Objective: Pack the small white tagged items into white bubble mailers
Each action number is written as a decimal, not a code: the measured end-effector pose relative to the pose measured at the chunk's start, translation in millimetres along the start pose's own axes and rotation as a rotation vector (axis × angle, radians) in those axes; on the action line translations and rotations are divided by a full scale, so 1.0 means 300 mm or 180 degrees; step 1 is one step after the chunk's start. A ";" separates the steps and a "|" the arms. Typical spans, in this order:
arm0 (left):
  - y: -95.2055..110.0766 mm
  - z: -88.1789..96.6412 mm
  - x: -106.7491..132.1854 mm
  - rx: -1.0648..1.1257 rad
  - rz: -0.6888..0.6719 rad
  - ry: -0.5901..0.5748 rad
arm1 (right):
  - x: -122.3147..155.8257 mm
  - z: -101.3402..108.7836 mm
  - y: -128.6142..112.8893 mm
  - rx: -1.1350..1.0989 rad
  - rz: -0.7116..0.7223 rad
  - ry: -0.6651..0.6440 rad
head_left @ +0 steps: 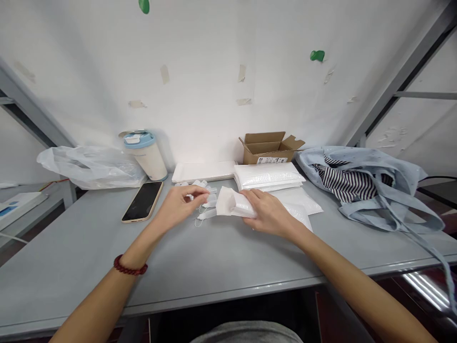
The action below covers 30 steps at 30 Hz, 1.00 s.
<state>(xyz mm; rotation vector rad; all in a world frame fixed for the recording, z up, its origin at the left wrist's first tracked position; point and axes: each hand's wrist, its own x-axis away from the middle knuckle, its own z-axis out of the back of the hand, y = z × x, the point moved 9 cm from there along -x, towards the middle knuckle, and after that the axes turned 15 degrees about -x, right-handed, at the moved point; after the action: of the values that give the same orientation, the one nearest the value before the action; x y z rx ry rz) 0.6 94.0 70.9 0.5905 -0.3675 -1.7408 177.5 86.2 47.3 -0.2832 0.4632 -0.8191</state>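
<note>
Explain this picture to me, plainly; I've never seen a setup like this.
There is no machine here, just a person's two bare hands. The single picture comes from a camera worn on the person's head, looking forward and down, so the arms reach in from the bottom.

The right hand holds a white padded envelope, its mouth facing the left hand. The left hand hovers by some small pale items with thin loops; whether it pinches anything is unclear.

On the grey table are also more padded envelopes, a phone, a lidded cup, a plastic bag, a cardboard box and a light-blue bag.
</note>
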 end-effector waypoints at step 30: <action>-0.034 0.036 0.004 -0.0035 0.0353 -0.0147 | 0.002 -0.007 0.028 0.0097 -0.0161 -0.0267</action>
<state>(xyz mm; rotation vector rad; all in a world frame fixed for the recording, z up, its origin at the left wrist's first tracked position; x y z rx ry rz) -14.0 94.7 73.9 0.5134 -0.4152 -1.6511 182.2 91.2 41.9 -0.3009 0.3661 -0.8594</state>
